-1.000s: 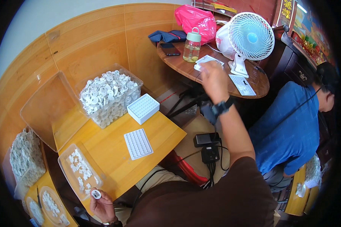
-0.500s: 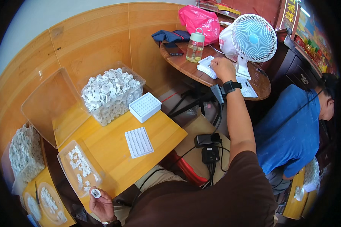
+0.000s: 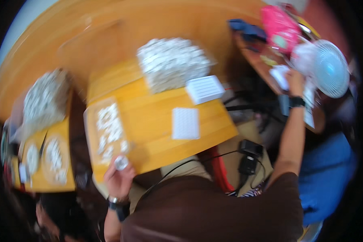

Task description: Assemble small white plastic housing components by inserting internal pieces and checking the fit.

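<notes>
Between the fingers of my left hand [image 3: 117,180] is a small round white disc-shaped part [image 3: 121,163] with a greyish centre. I hold it at the front end of a shallow clear tray [image 3: 122,117] with small white pieces. My right arm stretches to the round wooden table at the right. There my right hand [image 3: 295,82] is at a white stack [image 3: 279,77]; its fingers are smeared, so their grip does not show. On the yellow table [image 3: 149,155] lie a flat white ridged tray [image 3: 185,123] and a taller white block-like stack of trays [image 3: 205,89].
A clear bin [image 3: 171,66] heaped with white round parts stands at the table's back. Beside my right hand are a fan [image 3: 330,68] and a pink bag [image 3: 279,28]. Cables run from a black box [image 3: 251,148]. At far left, another person's hand [image 3: 46,220] shows below a second table.
My view has swung, so the scene sits farther right and is blurred. My left hand still holds the disc, a little higher in the picture. My right hand remains at the white stack.
</notes>
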Motion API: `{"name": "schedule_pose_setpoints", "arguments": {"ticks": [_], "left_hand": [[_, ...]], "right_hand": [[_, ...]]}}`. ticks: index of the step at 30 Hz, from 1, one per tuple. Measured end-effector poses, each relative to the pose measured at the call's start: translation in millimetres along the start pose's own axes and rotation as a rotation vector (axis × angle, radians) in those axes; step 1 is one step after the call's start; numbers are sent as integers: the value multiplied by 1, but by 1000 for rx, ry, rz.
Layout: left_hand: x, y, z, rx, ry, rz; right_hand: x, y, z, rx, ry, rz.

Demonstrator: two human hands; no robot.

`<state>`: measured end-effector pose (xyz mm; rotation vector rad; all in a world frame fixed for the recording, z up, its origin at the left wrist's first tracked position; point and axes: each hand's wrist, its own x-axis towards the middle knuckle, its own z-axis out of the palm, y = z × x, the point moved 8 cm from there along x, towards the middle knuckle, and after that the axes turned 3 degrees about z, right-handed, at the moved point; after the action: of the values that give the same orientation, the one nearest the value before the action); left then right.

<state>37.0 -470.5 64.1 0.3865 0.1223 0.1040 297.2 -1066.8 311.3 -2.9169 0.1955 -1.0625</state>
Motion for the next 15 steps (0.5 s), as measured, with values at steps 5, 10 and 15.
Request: {"name": "schedule_pose_setpoints", "arguments": {"ticks": [5,10,15], "left_hand": [[29,-2,44,151,-207,2],[21,-11,48,53,-192,-55],[18,-9,37,62,-191,-40]], "right_hand": [[12,71,-6,368,12,-80],[-64,-138,-69,855,-42,-7],[-170,-324,-31,1282,-715,-211]]}}
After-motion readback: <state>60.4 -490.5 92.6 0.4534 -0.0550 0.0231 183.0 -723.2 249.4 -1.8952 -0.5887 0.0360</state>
